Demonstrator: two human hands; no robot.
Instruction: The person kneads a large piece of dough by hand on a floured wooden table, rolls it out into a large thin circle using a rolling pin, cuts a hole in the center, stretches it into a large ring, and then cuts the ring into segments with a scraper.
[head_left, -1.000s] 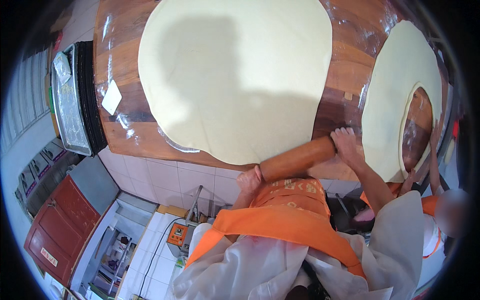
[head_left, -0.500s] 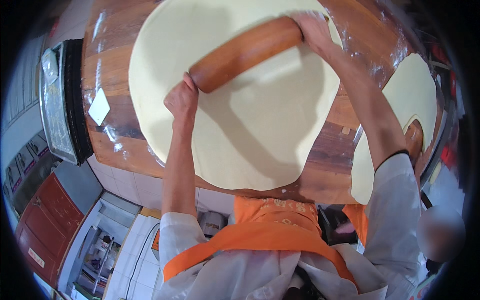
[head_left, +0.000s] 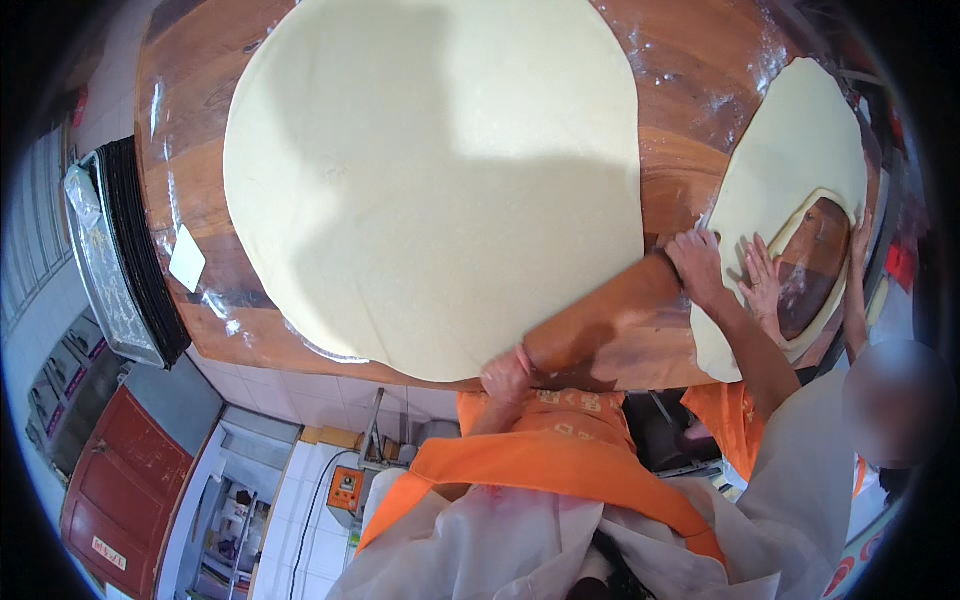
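A wide, pale sheet of rolled dough (head_left: 430,200) covers the middle of the wooden table (head_left: 675,80). My left hand (head_left: 508,372) is closed round the left end of a wooden rolling pin (head_left: 595,315), and my right hand (head_left: 697,262) grips its right end. The pin lies slanted along the near right edge of the dough, close to the table's front edge and just above my orange apron (head_left: 530,450). A white diamond-shaped card or scraper (head_left: 188,258) rests left of the dough among streaks of flour.
At right, a co-worker's hands (head_left: 762,285) work at a smaller dough sheet (head_left: 780,130) with an oval opening. A stack of metal trays (head_left: 125,265) stands beyond the table's left side. Below are a red door (head_left: 120,490) and an orange-fronted device (head_left: 345,488).
Since half a second ago both my hands have drawn the rolling pin from the middle of the dough down to its near edge. The co-worker's hands show again on the smaller sheet.
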